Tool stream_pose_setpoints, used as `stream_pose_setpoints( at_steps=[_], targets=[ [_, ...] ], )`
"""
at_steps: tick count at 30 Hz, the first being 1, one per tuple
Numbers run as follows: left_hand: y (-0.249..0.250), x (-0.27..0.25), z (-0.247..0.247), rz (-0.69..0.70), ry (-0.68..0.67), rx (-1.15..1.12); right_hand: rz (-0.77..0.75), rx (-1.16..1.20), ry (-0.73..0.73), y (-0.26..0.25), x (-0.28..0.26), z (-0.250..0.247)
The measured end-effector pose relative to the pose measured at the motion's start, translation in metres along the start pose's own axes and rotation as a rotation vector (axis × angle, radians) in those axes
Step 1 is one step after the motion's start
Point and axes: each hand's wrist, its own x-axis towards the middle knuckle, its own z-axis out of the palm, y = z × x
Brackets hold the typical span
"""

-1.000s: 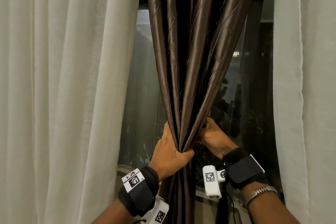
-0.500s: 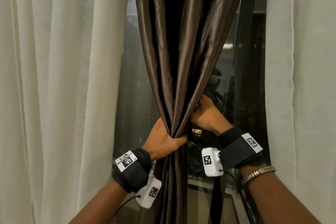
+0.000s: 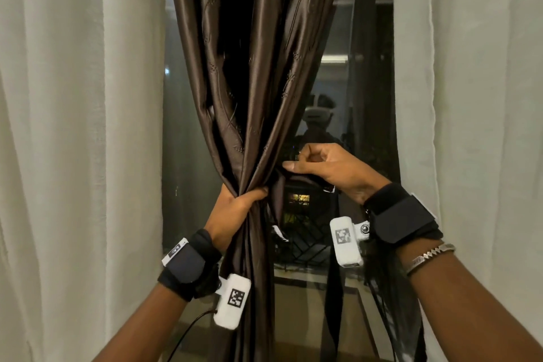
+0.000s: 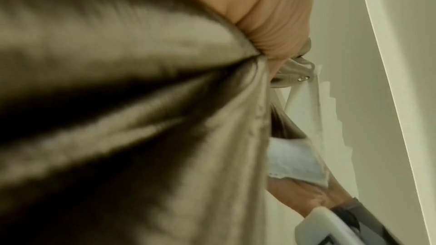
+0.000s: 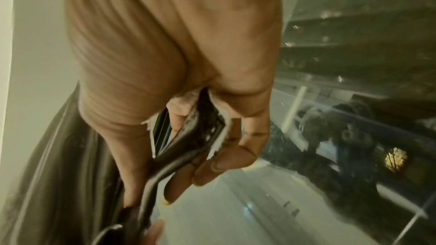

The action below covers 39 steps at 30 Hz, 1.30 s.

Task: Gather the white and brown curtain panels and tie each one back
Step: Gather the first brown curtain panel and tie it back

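Brown curtain (image 3: 258,73): glossy satin, bunched into pleats, clenched by left hand (image 3: 235,211); right hand (image 3: 326,167) beside it pinches dark tie-back strap (image 3: 296,182).

Open gaps either side of a bunched brown curtain (image 3: 252,97).
White curtains (image 3: 79,126) flank both gaps; window glass (image 3: 188,141) blocks reach behind.

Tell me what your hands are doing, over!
Left hand grips gathered brown curtain. Right hand holds brown tie-back strip. Nothing blocking.
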Motion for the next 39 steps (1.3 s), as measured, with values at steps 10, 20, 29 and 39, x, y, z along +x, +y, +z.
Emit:
stream_pose_setpoints(
  at_steps=[10, 20, 29, 39],
  targets=[
    [-0.006, -0.002, 0.011, -0.035, -0.153, -0.031, -0.23, -0.492, 0.28, -0.001, -0.001, 0.019],
    [-0.003, 0.001, 0.013, 0.093, -0.025, 0.251, 0.052, 0.238, -0.128, -0.014, -0.021, 0.029],
    [-0.009, -0.003, 0.018, 0.177, 0.211, 0.513, 0.017, -0.235, 0.234, -0.005, -0.024, 0.03],
    [-0.016, 0.004, 0.022, 0.143, 0.253, 0.631, -0.228, -0.27, 0.134, -0.035, -0.039, 0.03]
  ],
)
